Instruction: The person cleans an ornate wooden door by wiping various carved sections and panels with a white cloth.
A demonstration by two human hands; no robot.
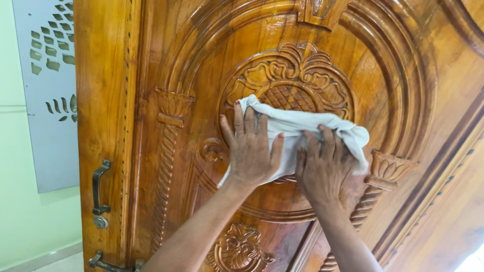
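Your forearms come up from the bottom edge, nearest you, and both hands are flat against the wood. The carved wooden door point(413, 100) fills almost the whole view, glossy and golden, with an arch of raised mouldings and twisted columns either side. At its centre sits the round carved medallion point(292, 75), a lattice core ringed by scrollwork, and over its lower half lies the white cloth point(302, 126), bunched and draped to the right.

Your left hand point(250, 151) presses the cloth's left part with fingers spread and palm down, not clenched. Your right hand point(321, 168) bears on the lower right part, fingers curled slightly into the folds, gripping a little of the fabric.

You look to be mid-wipe on the medallion, with the upper scrollwork uncovered. The next stroke calls for working the cloth into the deep grooves, so keep pressure even and let your fingertips follow the carving rather than skimming its ridges.

At far left, the dark metal handle point(100, 187) and the small latch point(108, 264) sit well apart from your hands.
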